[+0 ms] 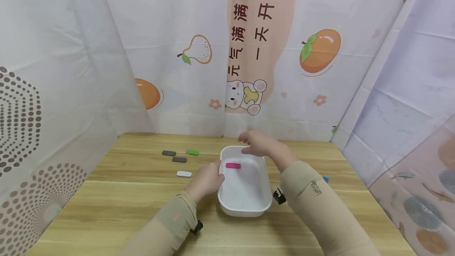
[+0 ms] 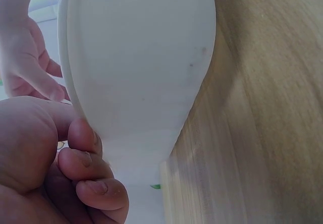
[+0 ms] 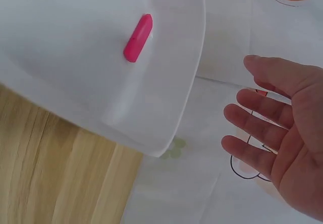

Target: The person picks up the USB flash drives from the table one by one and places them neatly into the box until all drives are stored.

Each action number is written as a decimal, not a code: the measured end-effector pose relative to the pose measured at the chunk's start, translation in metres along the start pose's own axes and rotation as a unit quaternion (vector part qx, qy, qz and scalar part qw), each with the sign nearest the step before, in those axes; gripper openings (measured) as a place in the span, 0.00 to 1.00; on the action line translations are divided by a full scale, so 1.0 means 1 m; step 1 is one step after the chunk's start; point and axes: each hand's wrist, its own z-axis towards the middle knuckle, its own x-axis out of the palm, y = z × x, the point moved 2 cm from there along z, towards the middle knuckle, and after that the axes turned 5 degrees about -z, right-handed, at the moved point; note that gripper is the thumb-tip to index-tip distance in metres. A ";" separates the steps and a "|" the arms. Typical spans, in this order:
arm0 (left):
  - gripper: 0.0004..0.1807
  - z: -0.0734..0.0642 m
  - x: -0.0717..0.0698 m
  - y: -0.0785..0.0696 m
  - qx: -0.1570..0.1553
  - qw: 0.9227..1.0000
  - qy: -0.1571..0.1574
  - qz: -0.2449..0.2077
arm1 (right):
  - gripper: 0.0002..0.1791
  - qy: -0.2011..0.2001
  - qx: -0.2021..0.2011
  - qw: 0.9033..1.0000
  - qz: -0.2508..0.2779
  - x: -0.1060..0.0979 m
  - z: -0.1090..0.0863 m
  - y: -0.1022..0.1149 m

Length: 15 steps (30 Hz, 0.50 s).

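Note:
A white plastic basin (image 1: pixel 245 185) stands on the wooden table, with one small pink stick-shaped piece (image 1: pixel 233 165) lying inside near its far left. My left hand (image 1: pixel 206 179) pinches the basin's left rim, the thumb over the edge and the other fingers curled outside, as the left wrist view shows. Over the basin's far end hovers my right hand (image 1: pixel 261 143), its fingers spread and loosely bent with nothing in them. In the right wrist view this right hand (image 3: pixel 287 128) is apart from the basin wall.
Left of the basin lie two dark grey pieces (image 1: pixel 179 159), a green piece (image 1: pixel 193 152) and a white piece (image 1: pixel 184 174). A blue piece (image 1: pixel 325 179) shows partly behind the right sleeve. Printed curtains (image 1: pixel 170 70) close off the table's back and sides.

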 end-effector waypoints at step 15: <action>0.29 0.000 0.001 0.000 -0.001 1.000 -0.001 0.000 | 0.24 -0.053 -0.013 0.998 0.035 -0.021 -0.028 -0.023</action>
